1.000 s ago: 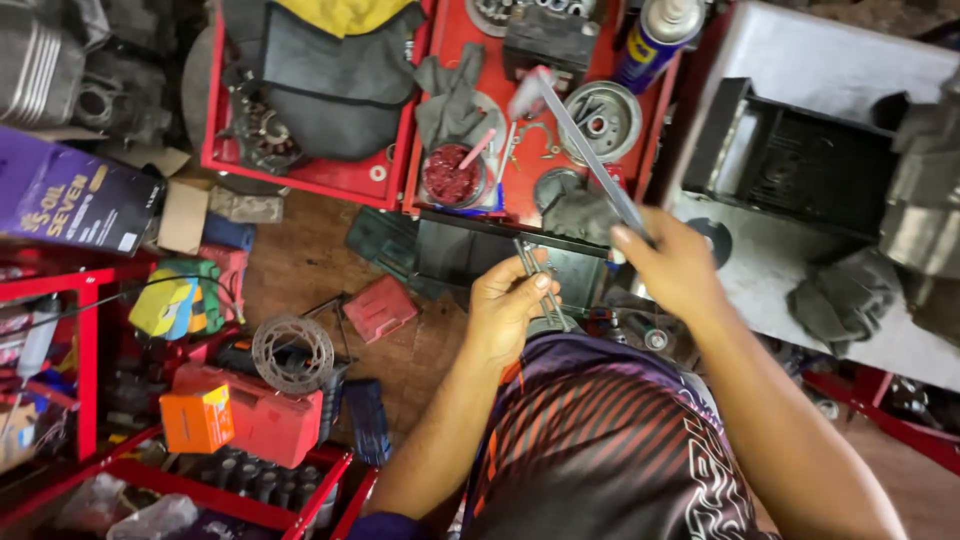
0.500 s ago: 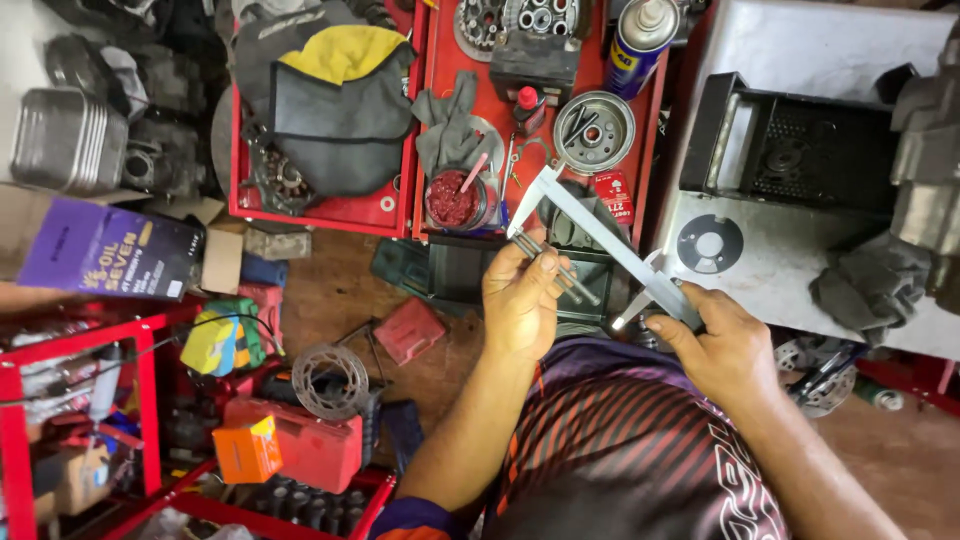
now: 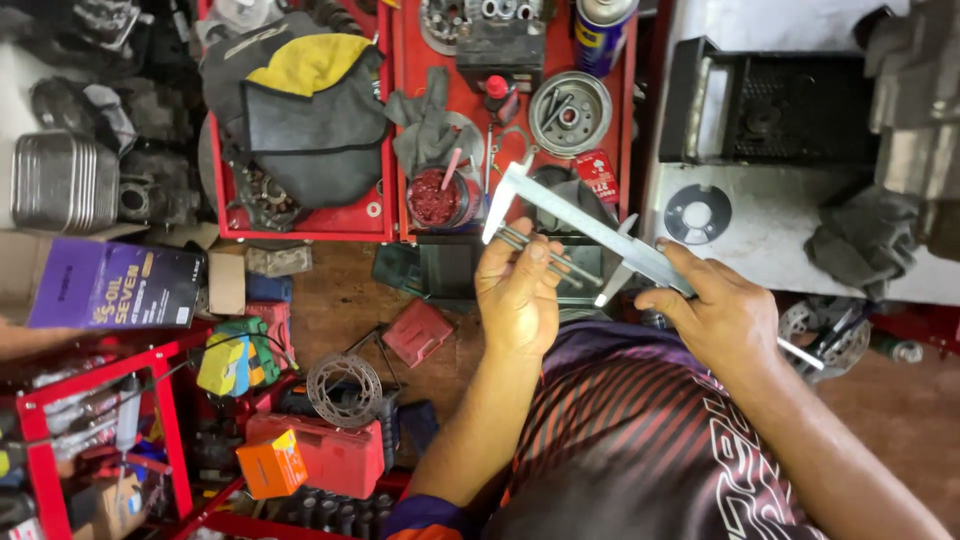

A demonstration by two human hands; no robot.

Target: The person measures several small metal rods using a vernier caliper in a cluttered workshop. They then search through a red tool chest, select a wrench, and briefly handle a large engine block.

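My left hand (image 3: 517, 295) is closed around a few thin metal rods (image 3: 560, 262) that stick out to the right past my fingers. My right hand (image 3: 722, 312) grips a steel vernier caliper (image 3: 572, 218) by its slider end. The caliper's long beam slants up and left, its jaw tip above my left hand, and its lower jaw hangs just right of the rods. Both hands are held in front of my chest, over the floor beside the red trays.
Two red trays (image 3: 385, 225) hold a dark bag with a yellow patch (image 3: 305, 110), grey rags, a red-filled cup (image 3: 435, 198), a round metal hub (image 3: 568, 112) and a spray can (image 3: 603, 30). A black box (image 3: 770, 105) sits on a grey surface at right. Boxes, a brake disc (image 3: 343, 388) and a red case litter the floor.
My view has shifted slightly. Both hands stay closed on their things; the caliper has tilted flatter and come closer to the rods in my left hand.
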